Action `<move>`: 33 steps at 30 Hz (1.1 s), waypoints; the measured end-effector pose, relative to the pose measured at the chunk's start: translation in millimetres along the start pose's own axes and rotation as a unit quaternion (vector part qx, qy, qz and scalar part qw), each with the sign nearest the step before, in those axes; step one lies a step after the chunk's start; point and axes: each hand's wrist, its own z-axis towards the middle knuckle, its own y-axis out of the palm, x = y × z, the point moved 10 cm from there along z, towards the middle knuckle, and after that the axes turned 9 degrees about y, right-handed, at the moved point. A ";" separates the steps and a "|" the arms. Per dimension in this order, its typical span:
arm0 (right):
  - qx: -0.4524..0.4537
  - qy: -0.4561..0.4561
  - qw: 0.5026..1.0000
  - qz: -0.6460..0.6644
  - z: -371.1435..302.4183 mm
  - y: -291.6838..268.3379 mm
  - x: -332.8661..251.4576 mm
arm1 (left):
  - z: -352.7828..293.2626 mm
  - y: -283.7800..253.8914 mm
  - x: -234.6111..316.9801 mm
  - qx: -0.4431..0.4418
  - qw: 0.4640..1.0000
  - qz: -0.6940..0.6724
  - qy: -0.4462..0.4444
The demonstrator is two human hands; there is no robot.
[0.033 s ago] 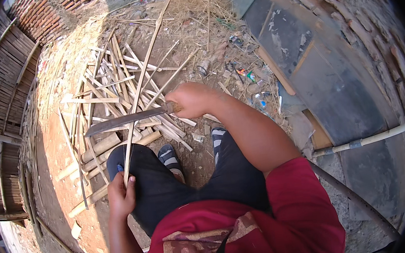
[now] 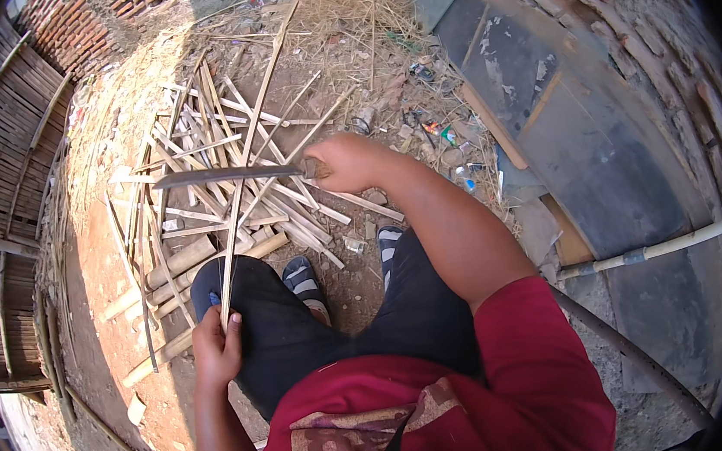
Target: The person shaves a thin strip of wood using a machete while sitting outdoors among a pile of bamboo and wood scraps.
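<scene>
My left hand, beside my left thigh, is closed around the near end of a long bamboo strip. The strip slants up and away over a pile of cut strips. My right hand grips the wooden handle of a machete. Its dark blade points left and lies across the strip about midway along; whether it touches or bites into the strip I cannot tell. Under the blade lies the heap of pale bamboo strips, crossing at many angles.
Thicker bamboo poles lie by my left knee. Dry straw and litter cover the ground ahead. Dark boards and a pale pipe are at the right. A woven bamboo wall stands left, a brick wall far left.
My right hand and the machete have moved away from me along the strip, and the blade has turned nearly level. The strip's far end has shifted slightly; my left hand keeps its place.
</scene>
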 end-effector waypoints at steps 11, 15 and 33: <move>-0.054 -0.052 0.992 -0.099 -25.5 8.9 -43.1 | 1.1 2.0 -9.4 0.008 0.999 -0.033 -0.004; -0.009 -0.034 0.999 0.002 -6.5 -2.7 -1.3 | -2.1 2.8 -10.1 0.003 1.000 -0.029 -0.002; 0.119 0.120 0.984 0.057 4.5 -34.3 52.4 | 1.1 2.2 -5.2 0.009 1.000 0.002 0.003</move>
